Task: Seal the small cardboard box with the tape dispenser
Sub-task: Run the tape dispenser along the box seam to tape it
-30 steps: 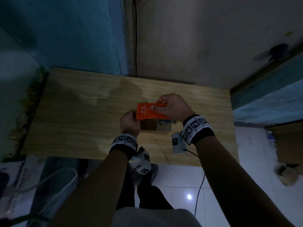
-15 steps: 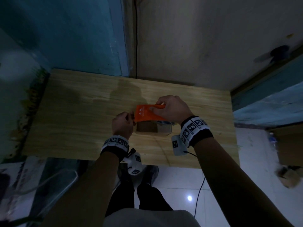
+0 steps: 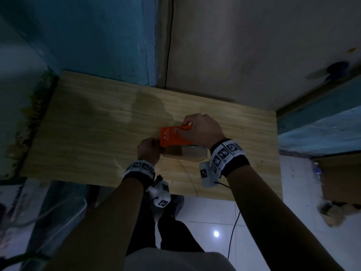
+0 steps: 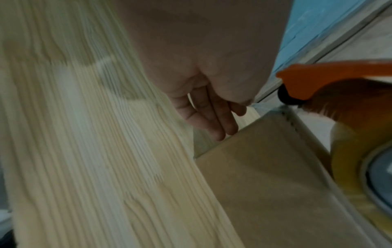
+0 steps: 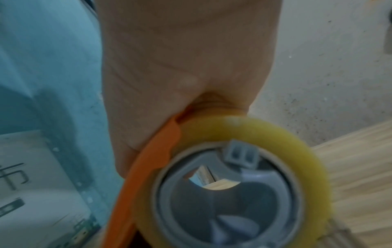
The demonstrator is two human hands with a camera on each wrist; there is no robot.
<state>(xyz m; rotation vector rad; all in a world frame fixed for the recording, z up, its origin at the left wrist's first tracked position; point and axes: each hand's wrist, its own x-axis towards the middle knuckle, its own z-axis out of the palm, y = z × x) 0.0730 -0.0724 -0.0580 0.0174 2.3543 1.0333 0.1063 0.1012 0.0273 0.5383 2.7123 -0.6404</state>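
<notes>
A small brown cardboard box [image 3: 192, 154] lies on the wooden table [image 3: 88, 133], near its front edge. My right hand [image 3: 203, 130] grips an orange tape dispenser [image 3: 172, 136] that sits over the box's top. The yellowish tape roll [image 5: 297, 151] on its grey hub fills the right wrist view below the hand [image 5: 186, 67]. My left hand [image 3: 148, 151] is at the box's left end. In the left wrist view its fingers [image 4: 212, 124] point down, fairly straight, touching that end of the box [image 4: 265, 184] just under the dispenser's nose [image 4: 331, 78]. A clear tape strip runs along the box top.
Blue and grey walls stand right behind the table. A larger cardboard box [image 3: 341, 178] sits on the tiled floor to the right. A black cable [image 3: 233, 231] hangs from my right wrist. Bare tabletop stretches left of the box.
My left hand has slid a little left and down, from beside the dispenser to the box's left end. The dispenser has barely moved.
</notes>
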